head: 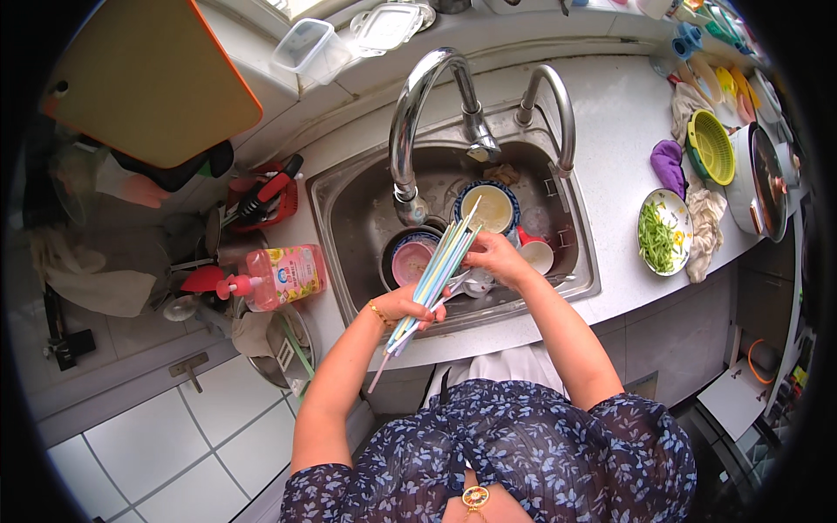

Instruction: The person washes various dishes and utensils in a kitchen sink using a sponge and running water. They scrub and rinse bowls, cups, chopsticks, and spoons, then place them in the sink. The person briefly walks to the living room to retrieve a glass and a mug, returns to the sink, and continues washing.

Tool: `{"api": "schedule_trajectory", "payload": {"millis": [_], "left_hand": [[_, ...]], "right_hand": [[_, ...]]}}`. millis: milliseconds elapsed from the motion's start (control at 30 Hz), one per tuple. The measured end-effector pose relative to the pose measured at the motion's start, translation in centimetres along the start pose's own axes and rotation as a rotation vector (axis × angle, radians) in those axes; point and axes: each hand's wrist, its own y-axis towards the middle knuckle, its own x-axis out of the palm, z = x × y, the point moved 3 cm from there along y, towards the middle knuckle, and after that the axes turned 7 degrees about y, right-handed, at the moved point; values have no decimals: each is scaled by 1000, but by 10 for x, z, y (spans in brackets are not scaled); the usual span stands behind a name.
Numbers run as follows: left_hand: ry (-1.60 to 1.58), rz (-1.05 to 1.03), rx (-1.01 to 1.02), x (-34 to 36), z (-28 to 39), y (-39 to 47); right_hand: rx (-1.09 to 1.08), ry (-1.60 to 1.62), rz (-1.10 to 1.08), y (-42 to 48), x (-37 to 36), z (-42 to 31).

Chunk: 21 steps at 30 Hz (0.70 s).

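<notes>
A bundle of several pastel-coloured chopsticks (444, 255) slants over the near side of a stainless steel sink (356, 216). My left hand (400, 306) is wrapped around the lower part of the bundle. Higher up, the fingers of my right hand (500, 260) close on the bundle's right side. Below in the basin, a pink bowl (412, 260) sits inside other dishes. A blue-rimmed bowl (489, 208) with cloudy liquid lies behind the chopsticks. Beside my right hand is a white bowl-shaped piece (537, 256) near a red handle. Metal utensils (477, 285) show partly under my hands.
A tall chrome faucet (400, 144) arches over the sink, with a thinner tap (567, 124) to its right. Left stands a pink soap pump bottle (288, 276). On the right counter are a plate of green shreds (680, 238), a yellow-green colander (713, 147) and a white pot (742, 183).
</notes>
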Motion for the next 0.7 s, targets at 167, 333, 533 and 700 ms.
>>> {"api": "schedule_trajectory", "payload": {"millis": [167,333,533,700], "left_hand": [[46,67,-22,1,5,-15],[1,332,42,-37,-16,-8],[-427,510,320,-26,-2,35],[-601,552,477,-49,-12,54]], "right_hand": [[-151,14,343,-19,-62,-37],[-326,-69,608,-52,-71,-45],[-551,-593,572,-67,40,-5],[-592,-664,420,-72,51,23]]}}
